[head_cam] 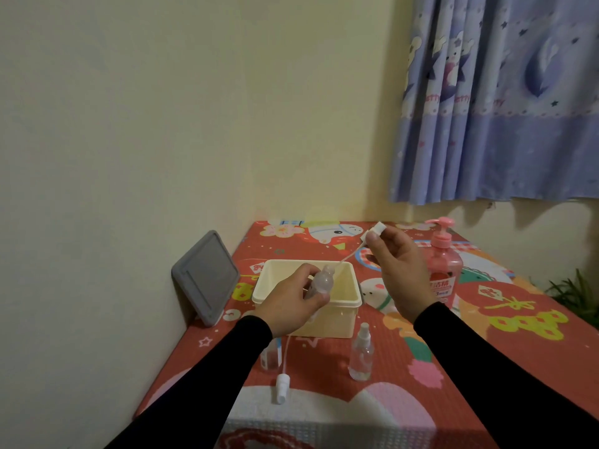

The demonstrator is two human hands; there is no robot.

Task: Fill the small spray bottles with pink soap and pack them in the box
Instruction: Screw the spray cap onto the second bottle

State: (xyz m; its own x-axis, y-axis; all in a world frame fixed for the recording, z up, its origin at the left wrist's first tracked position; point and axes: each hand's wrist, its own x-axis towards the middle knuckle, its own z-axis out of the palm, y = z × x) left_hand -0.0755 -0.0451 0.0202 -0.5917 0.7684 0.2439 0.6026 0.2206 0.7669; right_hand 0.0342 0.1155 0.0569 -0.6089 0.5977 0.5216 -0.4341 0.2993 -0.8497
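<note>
My left hand (291,299) grips a small clear spray bottle (322,281), tilted, above the cream box (337,322). My right hand (395,270) pinches that bottle's white spray head (376,231), lifted clear, its thin tube slanting down toward the bottle's mouth. A second small bottle (360,354) with its head on stands upright in front of the box. A third bottle (271,354) with pink soap in it stands partly behind my left sleeve. Its loose spray head (282,385) lies on the cloth. The pink soap pump bottle (442,264) stands behind my right hand.
A grey box lid (205,277) leans against the left wall. The table has a red cartoon-print cloth (486,335) and sits in a corner under a blue curtain (496,102). A green plant (573,293) shows past the table's right edge.
</note>
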